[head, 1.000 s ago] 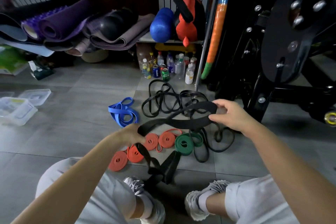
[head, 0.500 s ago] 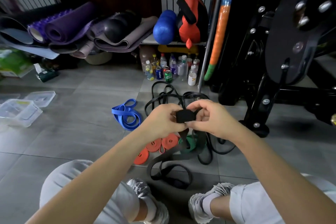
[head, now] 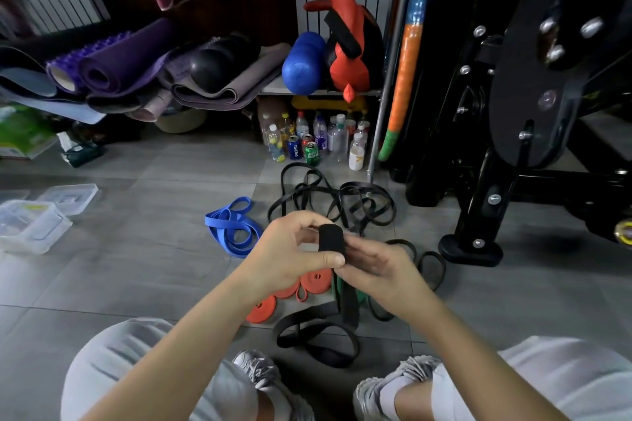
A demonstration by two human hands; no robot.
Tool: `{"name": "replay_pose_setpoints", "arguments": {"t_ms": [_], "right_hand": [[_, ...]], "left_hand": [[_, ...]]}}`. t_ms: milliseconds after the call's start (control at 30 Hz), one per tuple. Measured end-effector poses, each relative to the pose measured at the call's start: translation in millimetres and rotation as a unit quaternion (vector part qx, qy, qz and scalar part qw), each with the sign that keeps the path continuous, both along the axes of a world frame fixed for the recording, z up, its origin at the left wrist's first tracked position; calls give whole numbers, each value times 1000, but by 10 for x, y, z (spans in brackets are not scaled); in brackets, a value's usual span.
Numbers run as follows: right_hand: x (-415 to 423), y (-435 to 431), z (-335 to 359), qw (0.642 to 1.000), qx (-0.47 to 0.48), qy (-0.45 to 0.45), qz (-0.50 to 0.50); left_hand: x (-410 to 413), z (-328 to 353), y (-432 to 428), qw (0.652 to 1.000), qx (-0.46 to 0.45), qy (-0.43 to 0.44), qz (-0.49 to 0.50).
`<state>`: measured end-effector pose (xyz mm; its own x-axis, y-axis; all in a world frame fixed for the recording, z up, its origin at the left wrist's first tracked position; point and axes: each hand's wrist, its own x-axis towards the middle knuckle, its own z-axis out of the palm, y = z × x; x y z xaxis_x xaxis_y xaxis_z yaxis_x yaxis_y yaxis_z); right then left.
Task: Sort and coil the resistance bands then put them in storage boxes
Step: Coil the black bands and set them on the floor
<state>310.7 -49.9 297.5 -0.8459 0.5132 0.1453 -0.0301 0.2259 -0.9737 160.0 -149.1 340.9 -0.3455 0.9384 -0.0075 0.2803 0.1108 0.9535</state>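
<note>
Our left hand [head: 290, 249] pinches the rolled-up end of a wide black resistance band [head: 331, 240], thumb on the near side and fingers curled over the top. Our right hand [head: 379, 267] grasps the same roll from the other side, fingers curled beneath it, so the two hands meet at the roll above the floor. From the roll the uncoiled rest of the band drops straight down below our hands and lies in loose loops on the grey tiled floor [head: 136, 267] between our grey shoes [head: 260, 369]. Under our left wrist lie coiled orange bands [head: 261, 309]. A green band [head: 360, 297] shows partly beneath our right hand. Just beyond and to the left of our left hand a blue band [head: 232, 229] lies in loose folded loops. Straight beyond both hands a tangle of thin black bands [head: 328, 195] spreads over the floor, with more loops just right of our right hand. Well off to the left of our left hand sit clear plastic storage boxes [head: 30, 225] with a loose lid [head: 70, 195] beside them. Farther beyond the tangle stands a cluster of bottles and cans [head: 307, 138], with rolled yoga mats [head: 116, 65] and a blue foam roller [head: 302, 65] above. Beyond our right hand stands a black gym machine [head: 472, 251].
</note>
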Motion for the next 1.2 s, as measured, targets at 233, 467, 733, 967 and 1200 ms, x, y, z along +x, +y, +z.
{"name": "replay_pose_setpoints", "arguments": {"t_ms": [233,467,733,967,1200], "right_hand": [[-55,-51,-56,995,74,-28,-63],[-18,-124,-97,986,125,-100,-37],[-53,-164,41,903,351,-244,43],[38,-161,267,952,241,-186,6],[127,-231,266,1000,-30,-3,3]], "left_hand": [[73,-76,-151,956,49,-286,39],[-5,-172,-347,981,3,-193,22],[17,-34,-339,889,-157,418,-102],[150,-33,-274,924,-113,365,-19],[144,38,-437,999,24,-30,22]]}}
